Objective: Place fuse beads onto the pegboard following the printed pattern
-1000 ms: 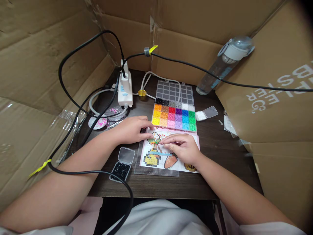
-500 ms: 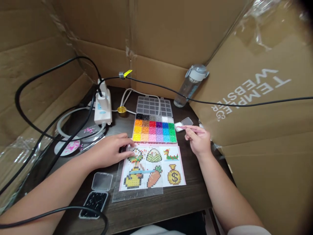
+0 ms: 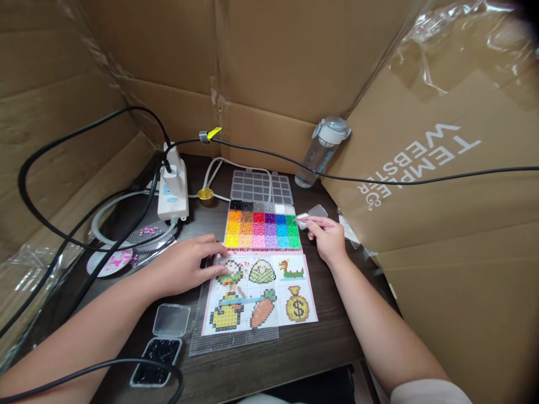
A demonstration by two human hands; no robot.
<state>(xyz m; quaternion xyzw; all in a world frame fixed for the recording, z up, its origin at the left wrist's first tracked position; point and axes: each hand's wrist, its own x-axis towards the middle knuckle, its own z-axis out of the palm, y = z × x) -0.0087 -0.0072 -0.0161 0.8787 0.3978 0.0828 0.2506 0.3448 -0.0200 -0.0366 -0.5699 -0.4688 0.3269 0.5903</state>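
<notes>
My right hand [image 3: 328, 238] is closed around pink tweezers [image 3: 316, 221], whose tips point left at the right edge of the bead box [image 3: 263, 225], by the green beads. Whether the tips hold a bead is too small to tell. Thumb and fingers apart, my left hand [image 3: 196, 261] rests on the upper left of the pattern sheet [image 3: 310, 307] and the clear pegboard [image 3: 236, 343]. Small colored beads lie near its fingertips on the board. Printed on the sheet are a carrot, a money bag and a dragon, among others. A small white case [image 3: 302, 221] stands just beneath the tweezers.
A small case of black pieces [image 3: 158, 359] lies open at the front left. Behind my left arm are a white disc with pink beads [image 3: 110, 261], a power strip [image 3: 172, 193] and looping black cables. A water bottle [image 3: 318, 154] stands at the back, before cardboard walls [image 3: 269, 62].
My right hand has moved left with the tweezers, from over the small white case to the bead box's right edge. My left hand has stayed in place; the view has shifted slightly.
</notes>
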